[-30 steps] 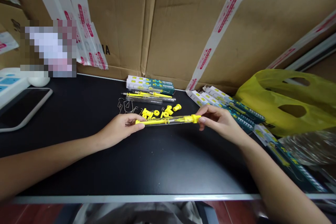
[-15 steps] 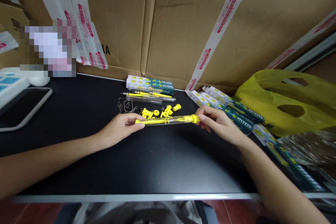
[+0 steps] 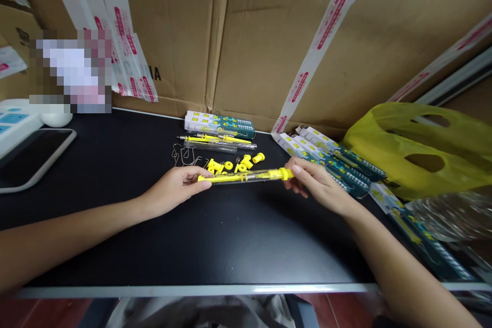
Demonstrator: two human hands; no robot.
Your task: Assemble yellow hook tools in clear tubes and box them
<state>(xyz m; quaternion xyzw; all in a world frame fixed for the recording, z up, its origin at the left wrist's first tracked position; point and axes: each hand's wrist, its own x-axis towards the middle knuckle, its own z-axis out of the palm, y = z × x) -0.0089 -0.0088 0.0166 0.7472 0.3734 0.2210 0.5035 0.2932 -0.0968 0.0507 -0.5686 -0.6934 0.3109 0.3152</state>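
A clear tube with yellow parts inside and a yellow cap (image 3: 246, 176) is held level just above the black table (image 3: 215, 236). My left hand (image 3: 175, 189) grips its left end. My right hand (image 3: 319, 184) pinches the yellow cap at its right end. Just behind the tube lie several small yellow plastic pieces (image 3: 236, 164), a few bent wire clips (image 3: 184, 156) and two more tubes (image 3: 215, 142).
Boxed packs (image 3: 219, 123) lie by the cardboard wall (image 3: 246, 36); more packs (image 3: 330, 159) fan out at the right beside a yellow plastic bag (image 3: 423, 148). A white device and a dark tablet (image 3: 31, 154) sit at the far left. Clear plastic wrap (image 3: 449, 215) lies at the right edge.
My right hand has rolled a little around the yellow cap, fingers shifting lower. The tube and my left hand have stayed in place.
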